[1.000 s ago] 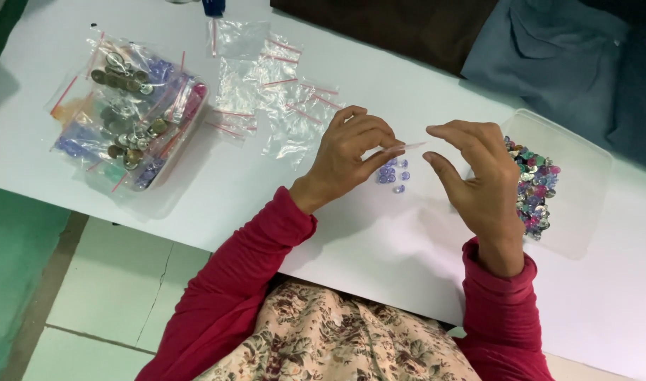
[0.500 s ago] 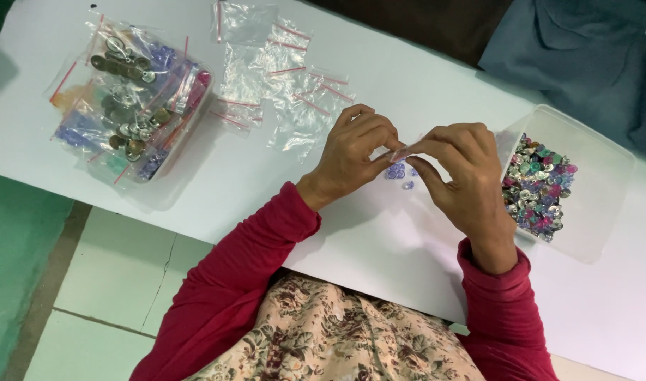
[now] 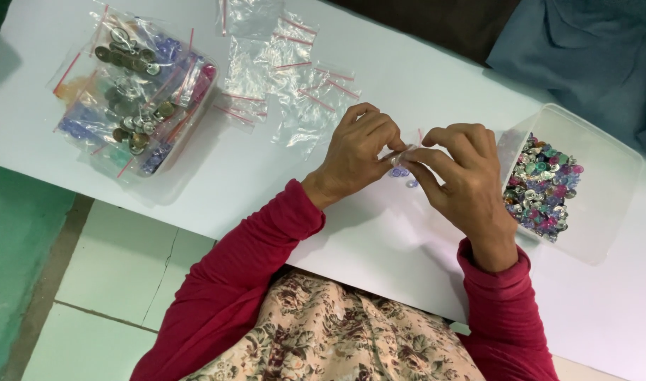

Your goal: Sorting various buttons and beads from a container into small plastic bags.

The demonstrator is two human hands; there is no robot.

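Note:
My left hand (image 3: 357, 152) and my right hand (image 3: 462, 178) meet above the white table (image 3: 379, 247). Between their fingertips they pinch a small clear zip bag (image 3: 402, 155) with a red strip. A few pale purple beads (image 3: 402, 173) show just below the fingers; whether they are in the bag or on the table I cannot tell. Both arms wear red sleeves.
A clear plastic tub (image 3: 605, 204) of mixed coloured beads stands at the right. Several empty clear zip bags (image 3: 287, 77) lie at the back middle. At the left a clear container (image 3: 136, 99) holds filled bags of beads and metal pieces. Grey-blue cloth (image 3: 584, 49) lies at the far right.
My two hands have come together, closing the gap between them, and now both pinch the small bag. The view has shifted slightly.

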